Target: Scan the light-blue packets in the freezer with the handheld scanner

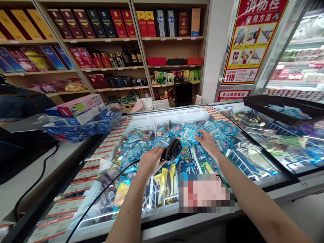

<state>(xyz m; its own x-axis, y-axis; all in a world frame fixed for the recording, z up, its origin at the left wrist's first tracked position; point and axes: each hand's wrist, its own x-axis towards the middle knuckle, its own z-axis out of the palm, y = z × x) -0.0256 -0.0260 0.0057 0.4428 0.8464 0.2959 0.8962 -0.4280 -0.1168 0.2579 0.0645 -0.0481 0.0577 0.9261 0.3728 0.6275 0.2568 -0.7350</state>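
Note:
My left hand is wrapped round a black handheld barcode scanner, its head pointing right and its cable trailing back to the lower left. My right hand pinches the edge of a small light-blue packet that has a white printed label facing up. Many similar blue packets lie loosely spread over the glass lid of a chest freezer, on both sides of my hands. The scanner's head is just in front of and left of the pinched packet. Part of the scanner's handle is hidden by my fingers.
Wrapped ice creams show through the glass. A black tray with more blue packets stands at right. Boxes and plastic-wrapped packs are stacked at left. A blurred-out patch covers the freezer's front edge. Shelves of boxed goods stand behind.

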